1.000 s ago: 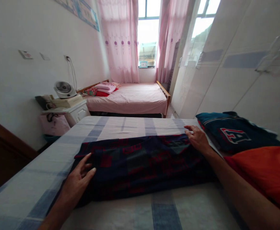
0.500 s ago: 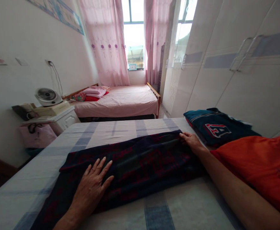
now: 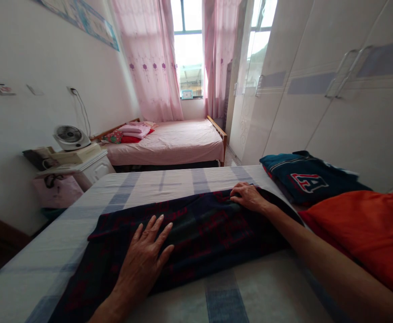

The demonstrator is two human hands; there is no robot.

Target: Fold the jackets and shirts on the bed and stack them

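A dark plaid garment (image 3: pixel 199 229) in navy, green and red lies folded into a long strip across the bed I face. My left hand (image 3: pixel 146 255) rests palm down on its left half, fingers spread and straight. At the far right end of the strip is my right hand (image 3: pixel 248 197), its fingers bent and bunched against the cloth. The fingertips of that hand press into the fabric, partly hidden under the knuckles. Beside my right forearm lie a folded teal garment (image 3: pixel 304 179) with a letter A and an orange garment (image 3: pixel 358 224).
Blue and white checked bedding (image 3: pixel 226 296) covers the bed. A white wardrobe (image 3: pixel 294 116) lines the right side. Beyond stands a second bed (image 3: pixel 176 141) with pink bedding. To the left, a small fan (image 3: pixel 70 137) sits on a white cabinet (image 3: pixel 95 168), near a pink bag (image 3: pixel 57 190).
My right hand has come off the garment's far corner, shifted left and curled over the cloth. My left hand has slid a little to the right. The garment's right edge now bulges outward.
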